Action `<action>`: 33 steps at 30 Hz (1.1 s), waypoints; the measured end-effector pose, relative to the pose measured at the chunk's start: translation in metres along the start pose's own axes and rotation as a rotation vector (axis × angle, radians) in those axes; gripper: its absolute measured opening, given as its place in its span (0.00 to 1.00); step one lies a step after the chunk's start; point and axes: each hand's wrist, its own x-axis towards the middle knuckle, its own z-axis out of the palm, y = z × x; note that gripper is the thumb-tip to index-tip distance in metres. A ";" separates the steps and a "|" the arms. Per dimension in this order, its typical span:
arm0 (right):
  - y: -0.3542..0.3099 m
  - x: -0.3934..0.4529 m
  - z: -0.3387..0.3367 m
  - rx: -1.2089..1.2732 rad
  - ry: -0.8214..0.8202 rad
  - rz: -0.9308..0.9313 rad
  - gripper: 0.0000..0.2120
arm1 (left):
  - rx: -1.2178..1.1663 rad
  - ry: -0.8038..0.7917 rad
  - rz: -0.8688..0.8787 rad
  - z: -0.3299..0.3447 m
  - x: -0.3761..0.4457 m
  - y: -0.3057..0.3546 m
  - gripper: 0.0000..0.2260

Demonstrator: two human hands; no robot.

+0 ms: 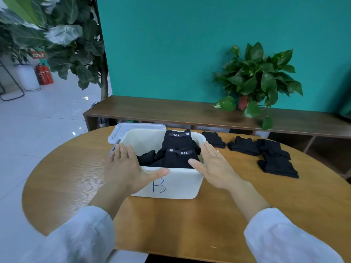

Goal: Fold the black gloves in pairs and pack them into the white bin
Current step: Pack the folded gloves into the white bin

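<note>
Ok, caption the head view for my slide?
Both open hands, left hand and right hand, flank the white bin of black gloves; more gloves wait on the table.

We cannot count the gloves (176, 149) in the white bin (178, 179), since its walls hide the lower ones. Its lid (121, 130) lies partly hidden behind it. The frame's bottom edge cuts off our sleeves (76, 236).

Matt black cloth gloves (177, 149) fill a smooth white plastic bin (182, 184) on a grained wood table (171, 224).
</note>
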 end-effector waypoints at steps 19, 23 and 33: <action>0.034 -0.024 -0.006 -0.047 0.038 0.108 0.38 | -0.157 0.053 0.306 -0.001 0.010 0.065 0.56; 0.061 -0.054 -0.008 -0.055 0.051 0.235 0.37 | -0.129 0.040 0.454 0.000 0.008 0.107 0.53; 0.131 -0.089 -0.020 -0.082 0.059 0.362 0.33 | -0.093 -0.033 0.642 0.022 -0.018 0.214 0.34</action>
